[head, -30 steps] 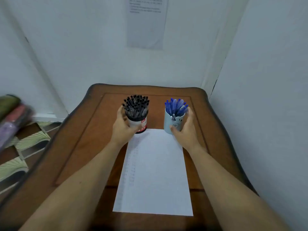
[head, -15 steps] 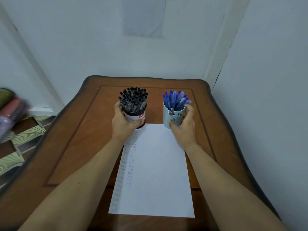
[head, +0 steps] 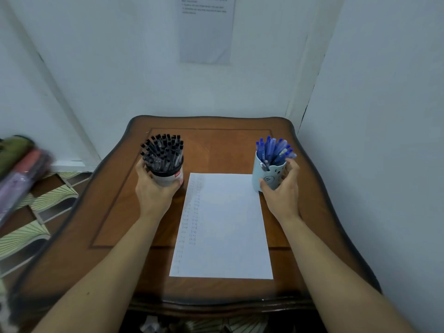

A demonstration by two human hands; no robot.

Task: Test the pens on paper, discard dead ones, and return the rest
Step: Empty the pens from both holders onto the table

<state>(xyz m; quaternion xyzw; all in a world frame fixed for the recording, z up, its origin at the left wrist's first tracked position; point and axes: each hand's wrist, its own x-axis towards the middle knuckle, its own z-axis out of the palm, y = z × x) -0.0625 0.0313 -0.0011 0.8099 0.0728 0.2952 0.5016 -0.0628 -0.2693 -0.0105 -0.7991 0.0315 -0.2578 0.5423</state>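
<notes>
A white sheet of paper point(head: 223, 227) with columns of faint marks down its left side lies on the wooden table point(head: 115, 212). At the sheet's far left corner stands a black-rimmed white cup point(head: 168, 175) packed with several black-capped pens point(head: 162, 150); my left hand point(head: 151, 188) grips it from the left. At the far right corner stands a pale blue bear-face cup point(head: 269, 177) holding several blue pens point(head: 274, 149); my right hand point(head: 282, 191) grips it from the right.
The table stands in a corner, with white walls behind and close on the right. A printed notice point(head: 206, 27) hangs on the back wall. Blurred coloured objects point(head: 19, 169) sit off the left edge over patterned floor tiles point(head: 36, 212).
Both cups have slid apart: the black-pen cup leftward and the blue-pen cup rightward, off the top of the sheet to its corners. My hands stayed wrapped round them.
</notes>
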